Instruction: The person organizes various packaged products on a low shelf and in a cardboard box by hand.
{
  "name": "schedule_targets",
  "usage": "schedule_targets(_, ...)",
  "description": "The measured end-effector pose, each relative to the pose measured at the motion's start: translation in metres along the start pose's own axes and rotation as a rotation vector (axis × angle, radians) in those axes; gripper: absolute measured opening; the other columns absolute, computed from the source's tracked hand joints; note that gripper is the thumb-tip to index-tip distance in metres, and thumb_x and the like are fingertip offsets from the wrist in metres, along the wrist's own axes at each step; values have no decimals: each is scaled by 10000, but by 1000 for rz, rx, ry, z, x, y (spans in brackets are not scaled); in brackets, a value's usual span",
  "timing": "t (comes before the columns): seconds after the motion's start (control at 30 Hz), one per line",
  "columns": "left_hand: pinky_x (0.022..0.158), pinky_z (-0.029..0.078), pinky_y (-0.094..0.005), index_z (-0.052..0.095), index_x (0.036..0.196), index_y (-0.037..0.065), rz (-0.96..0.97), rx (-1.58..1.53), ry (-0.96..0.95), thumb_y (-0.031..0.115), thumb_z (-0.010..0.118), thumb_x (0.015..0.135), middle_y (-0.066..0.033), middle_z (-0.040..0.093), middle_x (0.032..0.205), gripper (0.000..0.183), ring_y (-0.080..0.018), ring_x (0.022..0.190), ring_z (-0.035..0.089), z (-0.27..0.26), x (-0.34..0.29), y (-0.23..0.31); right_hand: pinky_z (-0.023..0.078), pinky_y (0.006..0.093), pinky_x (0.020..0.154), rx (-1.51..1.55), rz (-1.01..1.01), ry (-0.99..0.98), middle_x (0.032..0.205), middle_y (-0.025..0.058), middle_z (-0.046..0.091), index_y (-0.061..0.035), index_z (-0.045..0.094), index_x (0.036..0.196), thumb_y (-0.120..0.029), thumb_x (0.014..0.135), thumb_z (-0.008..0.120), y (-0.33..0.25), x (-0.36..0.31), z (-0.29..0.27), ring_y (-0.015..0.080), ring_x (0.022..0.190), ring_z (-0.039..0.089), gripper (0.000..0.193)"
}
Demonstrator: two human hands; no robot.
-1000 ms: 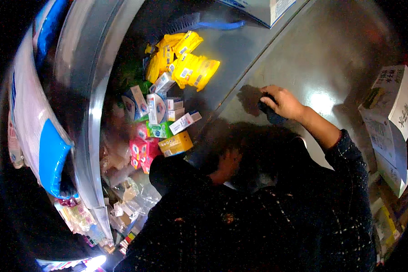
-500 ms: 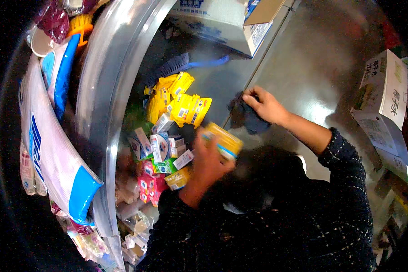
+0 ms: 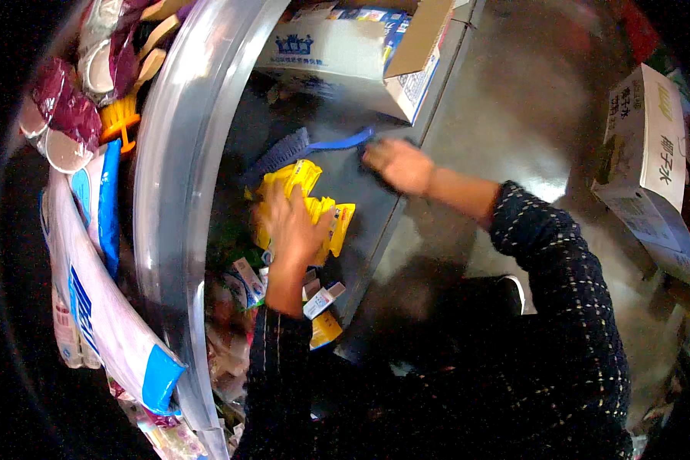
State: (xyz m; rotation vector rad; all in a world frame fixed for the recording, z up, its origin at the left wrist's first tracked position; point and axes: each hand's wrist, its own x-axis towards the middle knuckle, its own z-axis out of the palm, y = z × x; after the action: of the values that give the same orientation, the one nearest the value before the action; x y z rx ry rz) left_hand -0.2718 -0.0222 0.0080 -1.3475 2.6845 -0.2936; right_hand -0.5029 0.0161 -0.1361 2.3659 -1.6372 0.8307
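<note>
Spread over a pile of yellow packets (image 3: 340, 230), my left hand (image 3: 290, 226) touches their top with its fingers apart. Motion blurs the fingertips a little. My right hand (image 3: 402, 167) is closed on a dark cloth (image 3: 376, 175), most of it hidden under the palm. It is beside the end of a blue-handled brush (image 3: 284, 151), whose dark bristles lie just beyond the packets. Closer to me, under my left forearm, are several small white boxes (image 3: 323, 300) and a yellow box (image 3: 326, 330); the forearm covers part of them.
An open white carton (image 3: 330, 84) with packages inside stands at the far end. A curved clear plastic edge (image 3: 172, 184) runs along the left, with long white-and-blue packs (image 3: 115, 322), an orange brush (image 3: 121, 123) and bagged cups beyond it. Another carton (image 3: 652, 161) stands at right.
My left hand has moved away from me onto the yellow packets, and the yellow box it held is no longer seen in it. My right hand has shifted left and farther with the cloth.
</note>
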Motion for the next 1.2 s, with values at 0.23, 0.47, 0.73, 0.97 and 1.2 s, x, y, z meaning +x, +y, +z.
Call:
schedule_targets(0.23,1037,151,-632,408,1303,52,227,-116,94,195,627,783,-98,455,1312,582,-290,1281,337,66,107,34,428,413,881,321,379,85,1069,185,547,-27,509,1173,-42,799,502,7,-4,-46,348,1005,515,375)
schedule_targets(0.47,1010,310,-488,606,1049,121,359,-129,103,67,581,754,-104,548,1023,301,-314,1043,481,72,98,-14,429,431,867,693,618,183,999,212,520,-17,467,1033,-32,771,578,1,0,-71,392,996,512,284)
schedule_targets(0.73,1023,269,-519,633,949,66,390,-253,-30,63,576,706,-130,530,1029,250,-328,1065,461,68,48,-48,418,398,841,492,65,86,980,155,549,-41,586,883,-104,685,646,-26,87,25,324,924,521,216)
schedule_targets(0.97,1059,214,-533,603,1035,45,362,-347,-13,164,566,763,-139,519,1063,299,-333,1082,458,84,38,-58,461,400,856,33,9,-220,1012,151,587,-60,636,895,-125,761,526,27,102,57,309,995,544,186)
schedule_targets(1.2,1071,165,-532,464,1246,4,320,-208,-5,349,555,851,-225,405,1308,532,-368,1233,346,85,39,-41,474,464,855,233,77,160,893,203,621,-28,675,766,-181,747,518,-25,136,91,354,862,604,220)
